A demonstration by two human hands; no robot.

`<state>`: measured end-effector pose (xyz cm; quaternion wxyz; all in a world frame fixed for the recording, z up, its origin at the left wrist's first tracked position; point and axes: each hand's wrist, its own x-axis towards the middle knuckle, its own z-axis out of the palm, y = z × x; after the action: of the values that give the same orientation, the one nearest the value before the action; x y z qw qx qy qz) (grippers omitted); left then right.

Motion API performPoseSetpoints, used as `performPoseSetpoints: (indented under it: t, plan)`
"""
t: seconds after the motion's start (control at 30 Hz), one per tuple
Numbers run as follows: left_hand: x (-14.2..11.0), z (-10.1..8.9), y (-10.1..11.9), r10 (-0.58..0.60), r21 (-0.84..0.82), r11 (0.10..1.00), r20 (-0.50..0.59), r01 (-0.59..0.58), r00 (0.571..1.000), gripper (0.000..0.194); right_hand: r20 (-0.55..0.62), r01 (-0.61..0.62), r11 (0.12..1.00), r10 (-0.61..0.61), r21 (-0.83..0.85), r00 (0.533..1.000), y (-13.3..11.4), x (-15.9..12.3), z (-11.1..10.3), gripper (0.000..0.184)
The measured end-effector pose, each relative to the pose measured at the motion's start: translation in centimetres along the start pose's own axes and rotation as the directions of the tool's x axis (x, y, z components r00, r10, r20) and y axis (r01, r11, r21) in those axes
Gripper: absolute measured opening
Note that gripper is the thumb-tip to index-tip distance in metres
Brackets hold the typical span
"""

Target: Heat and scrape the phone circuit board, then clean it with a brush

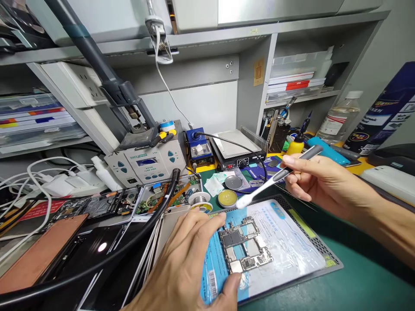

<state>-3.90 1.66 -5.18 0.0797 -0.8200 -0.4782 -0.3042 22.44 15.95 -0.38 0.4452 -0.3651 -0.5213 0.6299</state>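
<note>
A bare phone circuit board (232, 238) lies on a blue-and-white plastic packet (285, 242). My left hand (191, 259) spans its left side, thumb at the lower corner and a fingertip at the upper one, gripping it against the packet. My right hand (319, 179) pinches the grey handle of a toothbrush (264, 186). Its white head hovers above and beyond the board, beside an open round tin of yellowish paste (228, 198); the bristles are hard to make out.
Behind stand a grey hot-air station (147, 166), a blue soldering-iron stand (198, 151) and a hot plate (238, 149). A thick black hose (129, 255) crosses the left side. A solder spool (200, 202), a clear bottle (340, 116) and a yellow bottle (295, 146) stand nearby.
</note>
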Motion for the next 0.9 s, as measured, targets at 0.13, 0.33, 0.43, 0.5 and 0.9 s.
performPoseSetpoints:
  t: [0.13, 0.33, 0.43, 0.5, 0.9]
  plan:
    - [0.3, 0.3, -0.3, 0.052, 0.04, 0.998, -0.029, -0.051, 0.998, 0.063, 0.017, 0.068, 0.998, -0.068, 0.018, 0.998, 0.0, -0.6, -0.1, 0.025]
    - [0.8, 0.0, -0.1, 0.114, -0.042, 0.991, -0.179, -0.124, 0.977, 0.052, -0.003, 0.251, 0.952, -0.256, -0.174, 0.967, -0.1, -1.4, 0.6, 0.02]
    - [0.6, -0.5, -0.3, -0.002, -0.148, 0.989, -0.197, -0.028, 0.98, 0.033, -0.013, 0.415, 0.83, -0.452, -0.374, 0.892, 0.1, -3.3, 2.3, 0.017]
    - [0.5, -0.8, -0.4, -0.058, -0.258, 0.966, -0.184, 0.008, 0.981, 0.028, 0.105, 0.485, 0.738, -0.499, -0.469, 0.86, 0.6, -5.1, 3.9, 0.019]
    - [0.1, -2.0, -0.9, -0.063, -0.641, 0.767, -0.127, -0.034, 0.99, 0.046, 0.588, 0.67, 0.203, -0.343, -0.714, 0.732, 3.4, -9.1, 10.8, 0.051]
